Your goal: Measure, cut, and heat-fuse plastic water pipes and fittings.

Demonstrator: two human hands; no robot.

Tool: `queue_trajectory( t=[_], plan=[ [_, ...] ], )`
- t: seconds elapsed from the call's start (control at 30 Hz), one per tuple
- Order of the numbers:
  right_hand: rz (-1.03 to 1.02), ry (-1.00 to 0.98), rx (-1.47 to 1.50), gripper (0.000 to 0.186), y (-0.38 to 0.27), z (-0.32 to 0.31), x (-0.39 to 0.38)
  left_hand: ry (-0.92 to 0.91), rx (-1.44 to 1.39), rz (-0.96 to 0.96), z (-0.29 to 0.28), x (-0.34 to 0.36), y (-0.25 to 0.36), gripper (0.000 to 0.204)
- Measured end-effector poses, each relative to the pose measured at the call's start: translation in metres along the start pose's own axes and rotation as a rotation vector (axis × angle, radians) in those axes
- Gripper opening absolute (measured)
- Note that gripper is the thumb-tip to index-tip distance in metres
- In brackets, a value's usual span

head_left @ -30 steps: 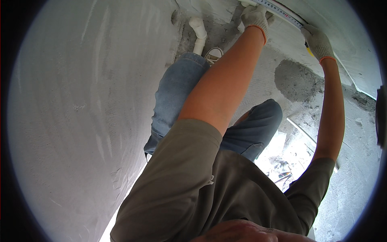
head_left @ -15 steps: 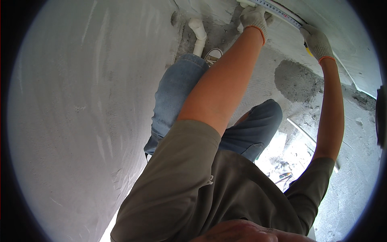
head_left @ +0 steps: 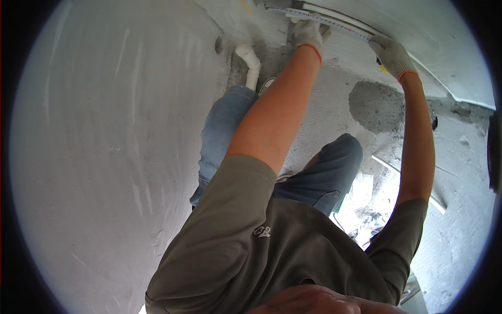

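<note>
Both my hands wear pale knitted work gloves with orange cuffs. They reach up to a tape measure [head_left: 340, 24], its white blade drawn out along a long, pale strip at the wall. My left hand [head_left: 308, 35] is closed at the blade, some fingers hidden behind it; the blade runs on past this hand to the left. Farther right, my right hand [head_left: 393, 55] wraps round the case of the tape measure, a bit of yellow and black [head_left: 382, 66] showing under the palm. A short white piece [head_left: 296, 19] shows beside my left fingers.
A white elbow pipe [head_left: 248, 58] rises by the left wall [head_left: 115, 157], close to my knee. The rough concrete floor has a dark round patch [head_left: 375, 106]. A thin white strip [head_left: 389, 166] lies on it. My bent legs [head_left: 324, 172] are below my arms.
Both hands now appear farther left, and the view has shifted a little. More of the blade shows beyond my left hand. The right hand keeps its hold on the case.
</note>
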State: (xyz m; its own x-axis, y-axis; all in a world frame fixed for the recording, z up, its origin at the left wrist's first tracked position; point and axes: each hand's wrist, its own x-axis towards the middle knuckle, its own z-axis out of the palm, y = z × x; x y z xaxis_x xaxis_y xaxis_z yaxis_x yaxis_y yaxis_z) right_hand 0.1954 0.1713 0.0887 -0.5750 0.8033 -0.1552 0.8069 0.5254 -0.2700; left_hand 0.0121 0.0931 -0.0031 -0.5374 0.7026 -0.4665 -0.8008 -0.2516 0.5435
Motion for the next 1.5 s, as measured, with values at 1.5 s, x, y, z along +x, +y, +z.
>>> queue_trajectory(
  t=[1.5],
  plan=[
    [1.432, 1.103, 1.116, 0.026, -0.032, 0.081, -0.474, -1.606, 0.797, -1.704, 0.084, -0.327, -0.246, 0.040]
  ],
)
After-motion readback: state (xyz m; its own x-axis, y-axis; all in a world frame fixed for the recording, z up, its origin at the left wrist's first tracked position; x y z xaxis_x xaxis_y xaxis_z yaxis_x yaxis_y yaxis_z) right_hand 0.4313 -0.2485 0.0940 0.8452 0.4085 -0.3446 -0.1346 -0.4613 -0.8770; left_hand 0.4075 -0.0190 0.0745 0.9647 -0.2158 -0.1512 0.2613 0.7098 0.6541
